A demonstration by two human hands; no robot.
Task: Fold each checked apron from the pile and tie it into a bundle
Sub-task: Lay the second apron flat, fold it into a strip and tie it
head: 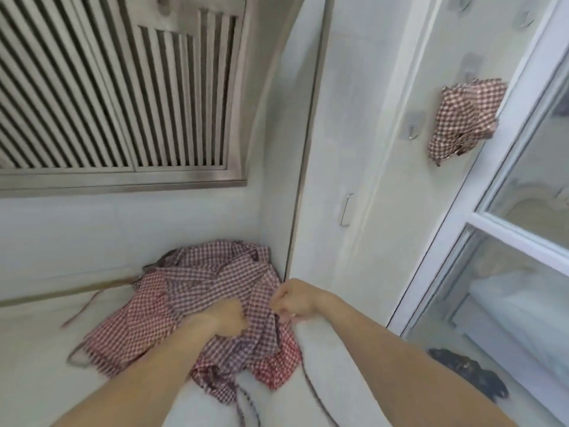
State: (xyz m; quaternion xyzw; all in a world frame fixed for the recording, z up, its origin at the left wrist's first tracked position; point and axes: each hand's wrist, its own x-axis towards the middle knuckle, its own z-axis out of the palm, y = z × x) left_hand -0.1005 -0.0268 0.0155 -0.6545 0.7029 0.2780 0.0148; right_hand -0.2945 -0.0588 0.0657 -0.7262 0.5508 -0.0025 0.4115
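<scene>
no readable text, no labels, no brands, no numbers anywhere

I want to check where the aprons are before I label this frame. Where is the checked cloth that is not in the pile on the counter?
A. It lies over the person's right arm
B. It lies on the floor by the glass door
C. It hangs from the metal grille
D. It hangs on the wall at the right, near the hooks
D: a bunched checked cloth hangs high on the right wall beside a hook, apart from the pile that both hands grip.
</scene>
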